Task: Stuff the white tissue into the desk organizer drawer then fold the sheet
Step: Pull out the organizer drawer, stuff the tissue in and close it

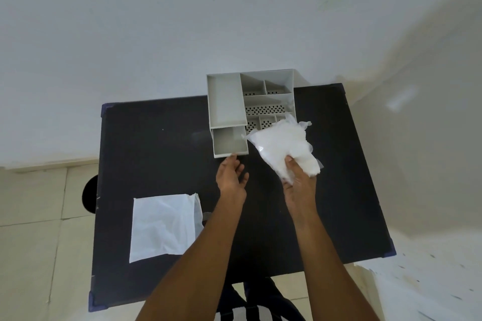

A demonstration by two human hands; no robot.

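**Tissue bundle poised beside the open drawer: where it could slip**

We hold the white tissue (283,148) in our right hand (300,180), fingers curled closed around its lower end, so the loose, puffy bulk stands up and fans out just right of centre. It hangs over the near right corner of the desk organizer (250,101), not yet over the drawer (230,142), which is pulled out toward us at centre frame and looks empty. Our left hand (230,174) is open, fingers spread, holding nothing, with its fingertips at the drawer's front lip; we cannot tell whether they touch it.

We judge the main risk to be the bundle's size: it looks wider than the drawer opening, so pushing it in one go could leave wisps draped over the walls or snagged under the tray above. A hard shove could also slide the light organizer back toward the table's far edge, against which it sits, unless the left hand steadies the drawer. A loose grip on only one end may let the crumpled mass unfurl.

For room, the black table (156,143) lies bare to the left of the drawer and between our forearms. The sheet (163,227) lies flat at lower left, well apart from the organizer, its left corner near the table's left edge. Folding it carelessly could push it off that side.
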